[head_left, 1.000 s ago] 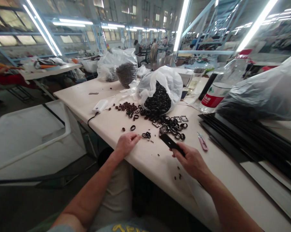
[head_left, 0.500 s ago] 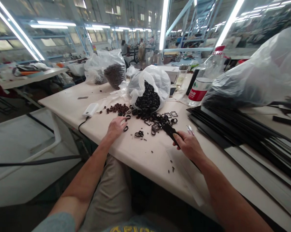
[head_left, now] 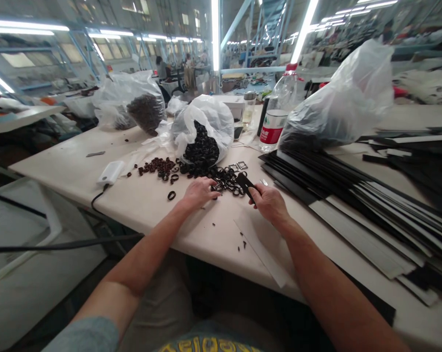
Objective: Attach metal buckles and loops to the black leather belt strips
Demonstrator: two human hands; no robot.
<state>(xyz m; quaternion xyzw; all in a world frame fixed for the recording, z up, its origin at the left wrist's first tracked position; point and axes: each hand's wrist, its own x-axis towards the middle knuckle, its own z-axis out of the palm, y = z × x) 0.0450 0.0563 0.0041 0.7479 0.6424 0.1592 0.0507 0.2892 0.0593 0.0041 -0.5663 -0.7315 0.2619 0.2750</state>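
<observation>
My right hand (head_left: 269, 202) is closed around the end of a black belt strap (head_left: 246, 184), which points up and left toward a heap of black loops (head_left: 226, 177) on the pale table (head_left: 77, 171). My left hand (head_left: 199, 191) rests palm down on the table with its fingertips curled at the edge of that heap; I cannot see whether they pinch a loop. A single black loop (head_left: 171, 195) lies just left of it. An open plastic bag (head_left: 202, 129) spills more black loops behind the hands. Metal buckles (head_left: 241, 165) lie beside the heap.
Stacked black straps (head_left: 338, 181) cover the table's right side under a grey plastic bag (head_left: 334, 102). A water bottle (head_left: 274, 117), a bag of brown loops (head_left: 142, 107), loose brown loops (head_left: 158, 166) and a white charger (head_left: 111, 172) with a cable stand around. People work at far tables.
My left hand moved right from the single loop to the black heap. My right hand carried the strap up and left toward it. The view turned left.
</observation>
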